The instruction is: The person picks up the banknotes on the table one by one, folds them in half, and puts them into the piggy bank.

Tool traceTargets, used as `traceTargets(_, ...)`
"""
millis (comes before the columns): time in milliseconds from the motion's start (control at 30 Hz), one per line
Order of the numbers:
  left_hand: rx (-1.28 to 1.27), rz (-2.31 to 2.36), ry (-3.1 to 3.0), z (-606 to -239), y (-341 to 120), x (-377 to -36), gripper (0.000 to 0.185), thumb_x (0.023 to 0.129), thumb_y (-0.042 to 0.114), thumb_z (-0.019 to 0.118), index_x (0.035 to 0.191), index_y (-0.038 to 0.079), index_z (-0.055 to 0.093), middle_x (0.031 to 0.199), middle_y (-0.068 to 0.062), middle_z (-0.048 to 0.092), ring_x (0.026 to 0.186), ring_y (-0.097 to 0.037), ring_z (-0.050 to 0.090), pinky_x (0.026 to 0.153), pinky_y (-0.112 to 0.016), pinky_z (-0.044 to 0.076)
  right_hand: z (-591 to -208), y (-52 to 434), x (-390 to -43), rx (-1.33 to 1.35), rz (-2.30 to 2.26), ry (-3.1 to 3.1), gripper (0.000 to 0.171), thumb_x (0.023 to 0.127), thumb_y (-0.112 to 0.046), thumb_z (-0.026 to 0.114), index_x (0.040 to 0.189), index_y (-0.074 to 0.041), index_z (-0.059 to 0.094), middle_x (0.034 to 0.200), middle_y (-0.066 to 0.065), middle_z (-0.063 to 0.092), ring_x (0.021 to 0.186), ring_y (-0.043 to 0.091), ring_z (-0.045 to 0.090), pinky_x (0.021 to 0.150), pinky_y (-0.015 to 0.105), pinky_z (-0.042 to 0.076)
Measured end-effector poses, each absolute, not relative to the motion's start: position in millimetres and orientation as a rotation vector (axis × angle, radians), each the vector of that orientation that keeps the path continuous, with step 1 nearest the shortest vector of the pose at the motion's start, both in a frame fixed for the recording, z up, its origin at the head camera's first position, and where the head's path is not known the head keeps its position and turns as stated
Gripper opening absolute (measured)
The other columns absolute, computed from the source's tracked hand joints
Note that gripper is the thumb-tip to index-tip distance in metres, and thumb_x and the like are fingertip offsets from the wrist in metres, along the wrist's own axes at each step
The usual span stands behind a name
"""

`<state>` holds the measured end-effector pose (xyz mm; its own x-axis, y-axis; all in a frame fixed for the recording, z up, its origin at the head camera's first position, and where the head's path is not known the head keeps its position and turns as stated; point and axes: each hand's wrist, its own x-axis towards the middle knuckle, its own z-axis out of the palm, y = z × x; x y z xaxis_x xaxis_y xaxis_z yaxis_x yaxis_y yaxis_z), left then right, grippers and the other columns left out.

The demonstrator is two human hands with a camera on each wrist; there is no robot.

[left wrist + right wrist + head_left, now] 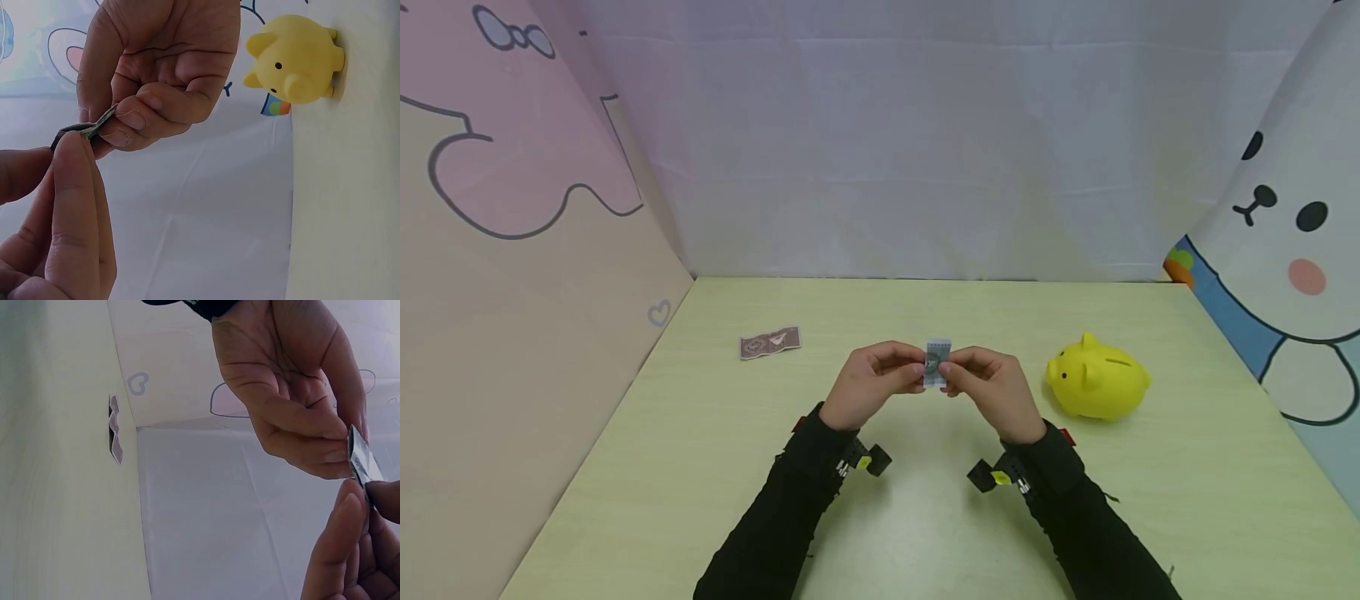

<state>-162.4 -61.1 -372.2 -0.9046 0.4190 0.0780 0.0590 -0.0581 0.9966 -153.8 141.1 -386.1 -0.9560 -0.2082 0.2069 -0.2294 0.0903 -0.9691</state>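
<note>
Both hands hold a small folded blue-green banknote above the table, near the middle of the head view. My left hand pinches its left edge between thumb and fingers, and my right hand pinches the right edge the same way. Seen edge-on in the left wrist view, the folded note shows layers and a bend between the fingertips. In the right wrist view, the note stands as a narrow strip with its face turned to the right.
A yellow piggy bank with a slot on top stands right of my right hand. A creased brownish banknote lies at the table's back left. White cloth hangs behind the table, and printed panels flank it.
</note>
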Motion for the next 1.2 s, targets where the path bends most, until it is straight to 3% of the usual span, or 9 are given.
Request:
traceTargets(733,0.545,2.004,1.996,-375.0,-57.0,-161.0,0.026,0.094,0.008,0.064,0.117,-0.004,0.064,0.112,-0.019,0.067,0.086,-0.007,0.069,0.085,-0.033,0.059,-387.1,138.4,-153.1,0.486,2.076,-2.290,0.019,0.094,-0.007,0.064,0.101,0.010,0.069,0.078,-0.008,0.068,0.071,0.009,0.064,0.070,0.025,0.058)
traceTargets(1200,0.511,2.034,2.058,-377.9,-51.8,-160.3,0.020,0.092,0.006,0.067,0.109,-0.004,0.066,0.102,-0.013,0.069,0.080,-0.010,0.069,0.078,-0.030,0.060,-387.2,137.3,-153.1,0.488,2.039,-2.337,0.019,0.095,-0.007,0.062,0.104,0.008,0.069,0.080,-0.010,0.069,0.072,0.009,0.064,0.071,0.025,0.059)
